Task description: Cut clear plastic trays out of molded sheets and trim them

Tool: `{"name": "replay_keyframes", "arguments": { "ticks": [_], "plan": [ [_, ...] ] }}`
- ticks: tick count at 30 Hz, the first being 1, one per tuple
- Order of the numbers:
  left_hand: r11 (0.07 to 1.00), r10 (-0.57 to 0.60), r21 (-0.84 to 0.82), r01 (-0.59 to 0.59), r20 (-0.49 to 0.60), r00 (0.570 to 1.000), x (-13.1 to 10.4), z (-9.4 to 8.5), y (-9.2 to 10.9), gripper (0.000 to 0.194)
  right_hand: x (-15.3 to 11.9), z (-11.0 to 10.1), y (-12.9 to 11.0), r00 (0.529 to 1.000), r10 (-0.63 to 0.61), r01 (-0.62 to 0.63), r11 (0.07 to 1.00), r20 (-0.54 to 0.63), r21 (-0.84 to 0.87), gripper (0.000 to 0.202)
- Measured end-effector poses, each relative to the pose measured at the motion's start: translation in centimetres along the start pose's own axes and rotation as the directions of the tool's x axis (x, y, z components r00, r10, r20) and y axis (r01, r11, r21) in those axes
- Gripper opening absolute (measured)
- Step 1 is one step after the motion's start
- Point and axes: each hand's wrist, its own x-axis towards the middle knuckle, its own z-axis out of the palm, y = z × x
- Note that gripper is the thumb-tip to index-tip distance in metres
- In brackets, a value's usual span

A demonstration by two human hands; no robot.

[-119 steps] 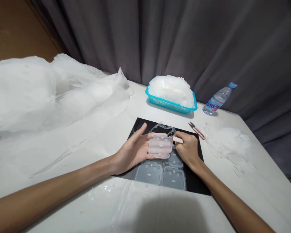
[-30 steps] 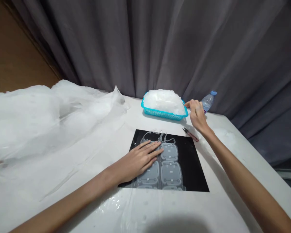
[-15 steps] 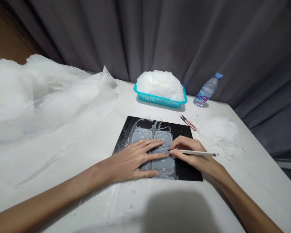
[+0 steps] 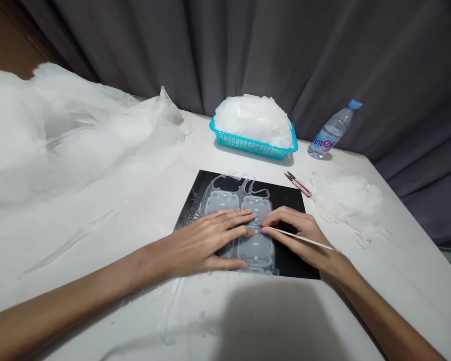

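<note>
Our right hand [image 4: 306, 229], a second ago beside the basket [image 4: 251, 144] at upper centre, now pinches a thin white tool [image 4: 304, 239] over the clear moulded sheet [image 4: 255, 246], lower centre. Our left hand [image 4: 208, 234] lies there, fingers spread, so both are on it.

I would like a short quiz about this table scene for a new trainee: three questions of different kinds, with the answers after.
1. What does the right hand hold?
a) pink-handled snips
b) thin white tool
c) plastic bottle

2. True or false: the blue basket holds a white heap that rises above its rim.

3. Fill in: the left hand lies over clear plastic pieces on a ____ mat.

Key: 1 b; 2 true; 3 black.
</note>
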Motion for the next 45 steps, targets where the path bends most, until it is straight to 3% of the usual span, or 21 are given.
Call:
{"name": "replay_keyframes", "arguments": {
  "ticks": [16,25,32,36,40,45],
  "plan": [
    [1.000,0.011,-0.024,-0.012,-0.032,0.999,0.2,0.2,-0.1,0.051,0.2,-0.2,0.2,0.996,-0.063,0.067,0.995,0.056,-0.069,0.010],
    [1.000,-0.001,0.009,0.001,0.002,1.000,0.1,0.2,0.1,0.053,0.2,0.3,-0.5,0.969,-0.230,0.247,0.927,0.092,-0.284,0.015],
    [1.000,-0.027,-0.009,0.028,0.030,0.999,0.0,0.0,0.3,0.055,-0.8,-0.8,-0.6,0.995,-0.048,0.060,0.987,0.084,-0.147,0.013],
    [0.999,-0.032,-0.010,0.032,0.035,0.999,-0.1,0.2,0.2,0.057,-0.6,-0.4,-0.6,0.996,-0.033,0.043,0.991,0.081,-0.124,0.013],
    [1.000,-0.022,-0.001,0.023,0.031,0.999,-0.1,0.4,0.1,0.057,-0.3,-0.1,-0.7,0.992,-0.086,0.100,0.981,0.089,-0.165,0.014],
    [1.000,-0.010,-0.003,0.010,0.014,1.000,0.0,0.5,-0.1,0.057,-0.1,0.3,-0.3,0.966,-0.242,0.258,0.922,0.089,-0.290,0.014]
  ]
}}
